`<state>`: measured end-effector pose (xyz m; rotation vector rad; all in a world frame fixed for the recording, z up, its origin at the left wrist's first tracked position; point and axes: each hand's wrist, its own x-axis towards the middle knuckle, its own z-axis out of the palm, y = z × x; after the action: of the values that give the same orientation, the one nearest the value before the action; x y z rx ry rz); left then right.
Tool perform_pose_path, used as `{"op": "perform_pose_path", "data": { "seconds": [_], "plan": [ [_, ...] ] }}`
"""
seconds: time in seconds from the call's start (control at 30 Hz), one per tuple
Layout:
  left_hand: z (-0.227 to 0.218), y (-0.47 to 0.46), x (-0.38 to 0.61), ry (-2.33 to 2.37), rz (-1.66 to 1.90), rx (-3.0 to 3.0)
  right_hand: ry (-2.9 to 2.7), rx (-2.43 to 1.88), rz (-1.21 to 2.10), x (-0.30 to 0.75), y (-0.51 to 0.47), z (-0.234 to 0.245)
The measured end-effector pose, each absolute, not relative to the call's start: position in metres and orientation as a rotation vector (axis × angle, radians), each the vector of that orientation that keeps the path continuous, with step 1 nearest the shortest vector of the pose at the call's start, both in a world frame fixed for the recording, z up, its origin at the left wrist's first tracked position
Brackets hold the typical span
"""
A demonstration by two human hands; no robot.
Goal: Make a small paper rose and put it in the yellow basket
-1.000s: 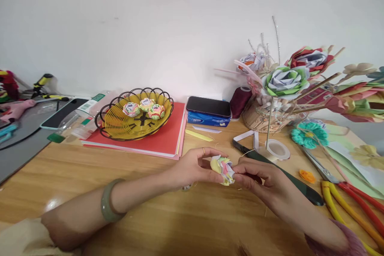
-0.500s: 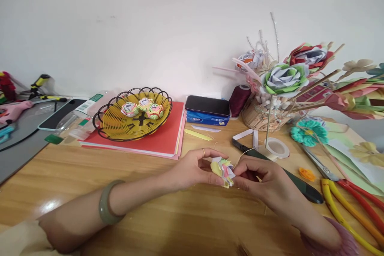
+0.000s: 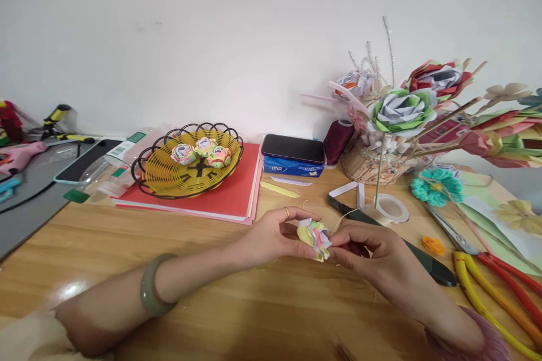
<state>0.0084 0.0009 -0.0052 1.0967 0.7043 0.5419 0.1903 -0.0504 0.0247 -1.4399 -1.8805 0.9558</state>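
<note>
Between my two hands, above the wooden table, is a small folded paper flower [image 3: 314, 238] with yellow, white and pink petals. My left hand [image 3: 283, 238] pinches it from the left, thumb in front and fingers behind. At its right side, my right hand [image 3: 363, 247] has its thumb and fingertips pressed together on a petal edge. A thin pale string [image 3: 344, 218] runs from near the right fingers toward a roll of string or tape [image 3: 392, 208]. The far side of the flower is hidden by the left fingers.
A yellow basket [image 3: 169, 175] with paper flowers stands on red paper [image 3: 248, 180]. Behind my hands are a phone [image 3: 292, 148] on a blue tissue pack [image 3: 292, 168] and a yellow paper strip [image 3: 279, 189]. Rightward lie a dark green stapler [image 3: 427, 264], scissors [image 3: 453, 231] and yellow-handled pliers [image 3: 466, 287].
The paper flower has tilted very slightly between my fingers, and my right fingertips have shifted a little at its edge. Everything else stays in place.
</note>
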Motion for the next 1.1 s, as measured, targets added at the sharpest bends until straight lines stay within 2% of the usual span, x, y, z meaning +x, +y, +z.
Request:
{"op": "perform_pose_path", "data": {
  "seconds": [0.2,0.33,0.63,1.1],
  "plan": [
    [-0.0041,0.0010,0.0078,0.694,0.531,1.102,-1.777,-1.470,1.006,0.1893,-0.0487,0.0231],
    [-0.0045,0.0025,0.0075,0.715,0.550,1.126,-1.898,-1.409,1.005,0.1902,-0.0467,0.0255],
    [-0.0078,0.0017,0.0067,0.693,0.561,1.118,-1.918,-1.405,0.863,0.1882,-0.0500,0.0267],
    [-0.0058,0.0018,0.0082,0.663,0.547,1.132,-1.921,-1.392,0.845,0.1869,-0.0475,0.0225]
  ]
}}
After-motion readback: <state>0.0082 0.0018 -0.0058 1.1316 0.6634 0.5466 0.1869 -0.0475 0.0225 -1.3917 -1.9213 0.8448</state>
